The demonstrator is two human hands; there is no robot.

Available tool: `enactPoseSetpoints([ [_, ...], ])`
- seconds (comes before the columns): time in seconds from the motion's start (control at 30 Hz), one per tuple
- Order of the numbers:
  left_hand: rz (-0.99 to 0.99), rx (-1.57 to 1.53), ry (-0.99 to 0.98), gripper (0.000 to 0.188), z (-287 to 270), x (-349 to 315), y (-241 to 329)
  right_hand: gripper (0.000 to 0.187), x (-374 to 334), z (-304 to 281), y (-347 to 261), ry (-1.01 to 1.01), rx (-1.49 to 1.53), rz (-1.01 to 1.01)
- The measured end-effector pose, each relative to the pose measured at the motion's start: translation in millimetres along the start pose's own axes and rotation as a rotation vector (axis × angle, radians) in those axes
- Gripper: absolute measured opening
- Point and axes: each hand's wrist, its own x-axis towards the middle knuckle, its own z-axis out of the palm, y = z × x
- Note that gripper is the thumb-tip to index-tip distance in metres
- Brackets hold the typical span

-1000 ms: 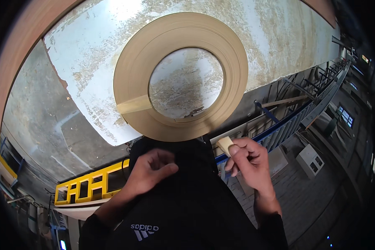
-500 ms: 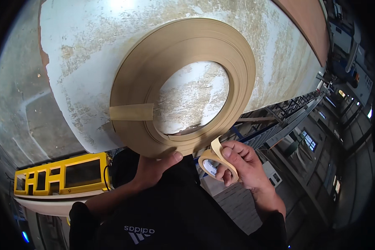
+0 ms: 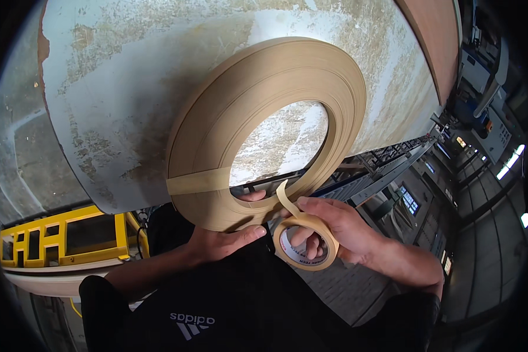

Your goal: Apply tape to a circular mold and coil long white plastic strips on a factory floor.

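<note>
A large coil of tan edge banding [image 3: 208, 141] is tilted over the near edge of the worktable. One strip of masking tape [image 3: 199, 182] lies across its left side. My left hand [image 3: 220, 243] grips the coil's near rim, thumb at the outer edge; a fingertip shows through the centre hole from underneath. In my right hand [image 3: 346, 229] is a roll of masking tape [image 3: 330, 257], with fingers through its core. A loose tape end [image 3: 285, 199] is pinched near the thumb and sticks up beside the coil's near right rim.
The worktable [image 3: 117, 111] has a worn, scuffed white top. A yellow frame [image 3: 64, 239] with rectangular openings stands at the lower left. Beyond the table on the right are blue metal rails [image 3: 358, 183] and machinery [image 3: 487, 123].
The coil's near side has lifted off the table, and my left fingers now show through its hole. My right hand has turned the tape roll, with its loose end closer to the coil.
</note>
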Motion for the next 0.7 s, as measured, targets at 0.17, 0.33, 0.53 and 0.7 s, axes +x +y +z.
enactPoseSetpoints([
  [0.17, 0.089, 0.051, -0.005, 0.072, -2.8, 2.9, -9.6, 0.043, 2.9, 14.8, -15.4, 0.052, -0.080, 0.057],
  [0.33, 0.261, 0.175, -0.028, 0.086, -7.7, -1.0, -18.9, 0.047, 1.8, 20.3, -26.9, 0.029, -0.066, 0.159],
  [0.53, 0.245, 0.434, -0.127, 0.077, -16.7, 6.8, -22.2, 0.045, 3.3, 27.9, -32.2, 0.074, -0.040, 0.196],
  [0.7, 0.127, 0.201, -0.224, 0.072, -19.3, 10.1, -41.0, 0.051, 8.6, 31.5, -36.7, 0.123, -0.116, 0.246],
])
